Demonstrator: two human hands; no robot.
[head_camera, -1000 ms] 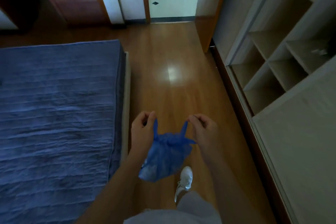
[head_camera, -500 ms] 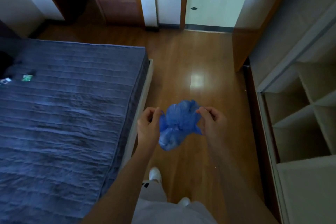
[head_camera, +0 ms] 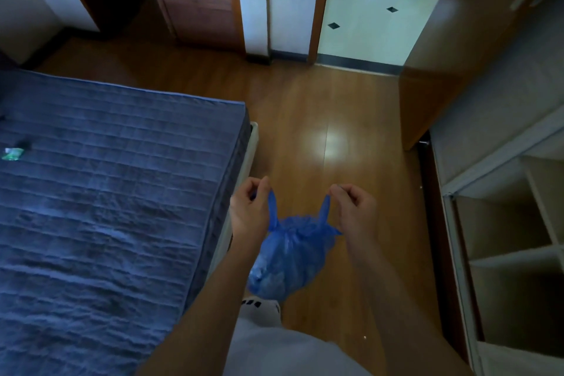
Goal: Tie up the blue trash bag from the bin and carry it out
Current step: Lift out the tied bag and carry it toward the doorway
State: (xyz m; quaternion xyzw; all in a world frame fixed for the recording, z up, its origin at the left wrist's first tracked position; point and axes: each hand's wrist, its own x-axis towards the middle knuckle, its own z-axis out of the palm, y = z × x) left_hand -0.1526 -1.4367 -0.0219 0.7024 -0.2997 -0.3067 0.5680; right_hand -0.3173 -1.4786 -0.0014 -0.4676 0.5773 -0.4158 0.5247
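Wooden floor [head_camera: 305, 107], glossy, bearing a bed [head_camera: 116, 192] with blue quilted cover; a small green-white packet [head_camera: 12, 153] lies near the bed's left edge.

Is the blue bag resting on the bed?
No, the blue bag hangs above the wooden floor, one handle pinched in each hand, beside the bed.

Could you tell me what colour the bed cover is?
Dark blue, quilted bed cover, head view.

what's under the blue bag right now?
The blue trash bag hangs in the air from the left hand and right hand. Below it: wooden floor and a white shoe. The bag covers the shoe's toe.
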